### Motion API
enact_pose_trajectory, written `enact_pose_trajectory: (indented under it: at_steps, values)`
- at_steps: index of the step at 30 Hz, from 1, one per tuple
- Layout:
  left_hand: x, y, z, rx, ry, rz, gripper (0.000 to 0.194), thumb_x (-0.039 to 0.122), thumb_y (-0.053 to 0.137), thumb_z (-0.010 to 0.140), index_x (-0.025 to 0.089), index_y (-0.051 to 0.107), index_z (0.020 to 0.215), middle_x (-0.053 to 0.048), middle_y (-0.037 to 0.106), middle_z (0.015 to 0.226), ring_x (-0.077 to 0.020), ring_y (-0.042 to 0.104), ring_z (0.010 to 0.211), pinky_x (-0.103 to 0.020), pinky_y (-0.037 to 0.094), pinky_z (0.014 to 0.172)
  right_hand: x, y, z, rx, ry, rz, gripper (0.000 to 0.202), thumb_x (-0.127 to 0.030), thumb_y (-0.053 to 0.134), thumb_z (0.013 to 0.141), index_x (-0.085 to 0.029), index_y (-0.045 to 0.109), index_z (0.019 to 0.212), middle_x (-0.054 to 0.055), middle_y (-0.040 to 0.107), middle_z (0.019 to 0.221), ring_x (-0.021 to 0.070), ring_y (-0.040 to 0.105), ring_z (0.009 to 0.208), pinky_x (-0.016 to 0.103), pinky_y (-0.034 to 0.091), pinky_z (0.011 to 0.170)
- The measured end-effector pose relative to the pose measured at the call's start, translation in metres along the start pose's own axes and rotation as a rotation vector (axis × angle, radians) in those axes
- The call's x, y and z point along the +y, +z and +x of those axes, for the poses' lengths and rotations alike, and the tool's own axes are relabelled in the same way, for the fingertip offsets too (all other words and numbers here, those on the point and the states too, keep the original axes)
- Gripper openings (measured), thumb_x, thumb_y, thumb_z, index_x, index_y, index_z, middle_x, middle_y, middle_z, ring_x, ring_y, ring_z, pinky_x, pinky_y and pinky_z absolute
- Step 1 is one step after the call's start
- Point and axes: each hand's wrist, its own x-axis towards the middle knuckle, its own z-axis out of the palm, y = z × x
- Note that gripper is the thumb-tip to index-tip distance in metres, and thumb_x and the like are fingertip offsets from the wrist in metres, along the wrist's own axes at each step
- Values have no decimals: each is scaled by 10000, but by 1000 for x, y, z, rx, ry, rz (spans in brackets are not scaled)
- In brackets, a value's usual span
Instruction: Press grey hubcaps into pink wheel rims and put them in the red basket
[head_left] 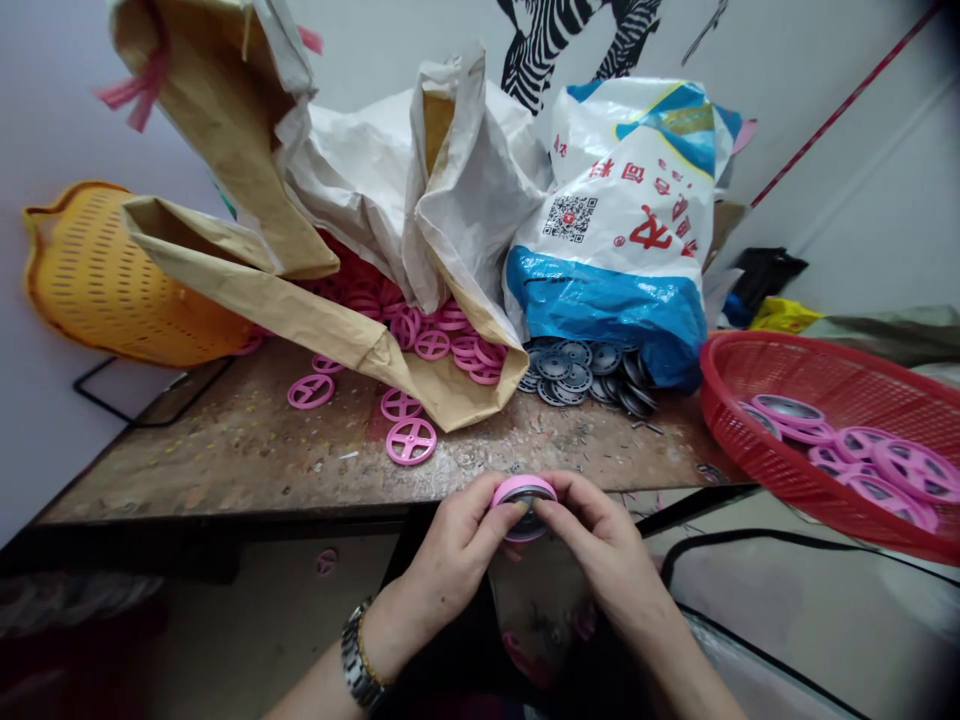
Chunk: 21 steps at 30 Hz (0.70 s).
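My left hand (450, 555) and my right hand (600, 545) meet just in front of the table's near edge, both gripping one pink wheel (523, 492) with a dark disc set in it, thumbs and fingertips pressed around its rim. A metal watch sits on my left wrist. Loose pink wheels (410, 440) lie on the worn tabletop (225, 450) just beyond my hands. More pink wheels (442, 335) spill from an open brown paper sack (300, 310). Dark grey discs (577, 375) spill from a white and blue woven bag (622, 240).
A red mesh basket (817, 385) at the right holds several pink wheels with dark centres. An orange plastic basket (112, 280) leans at the far left against the wall. A black cable runs along the floor below the table edge.
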Motion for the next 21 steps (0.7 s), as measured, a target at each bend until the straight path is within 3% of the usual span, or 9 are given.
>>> enact_pose_trajectory:
  at_steps: [2,8,14,18,21]
  values:
    - [-3,-1,-1,-3,44,125,309,431,489,998,155,627,997,-25,575,864,-143,589,720,-249,537,622,1,-1,-2,-31,4,-36,217,-418,684,858,-205,713,889,10,695,836,162,624,797,241,492,731]
    - [-8,2,-1,84,129,363,325,393,433,1017,156,614,889,-10,537,764,-138,521,683,-241,452,617,15,2,-4,78,-73,-147,179,-367,639,870,-202,676,811,-8,639,761,151,572,741,232,446,688]
    - [2,0,4,-69,-38,289,299,418,423,1015,181,594,951,-8,586,801,-136,572,659,-230,465,590,20,-2,0,16,-45,-199,196,-365,613,877,-194,662,795,-5,622,746,156,550,731,249,426,684]
    - [0,-1,2,28,-51,314,357,448,411,1010,177,577,848,9,541,701,-118,521,561,-215,416,501,15,0,1,-77,16,-184,204,-382,608,887,-192,669,844,0,636,791,161,561,766,256,435,710]
    - [-3,1,1,55,-85,246,375,474,422,1001,167,592,868,6,535,700,-120,521,551,-212,413,473,13,3,0,-66,34,-137,207,-397,638,867,-193,669,860,-7,633,782,156,563,751,250,439,694]
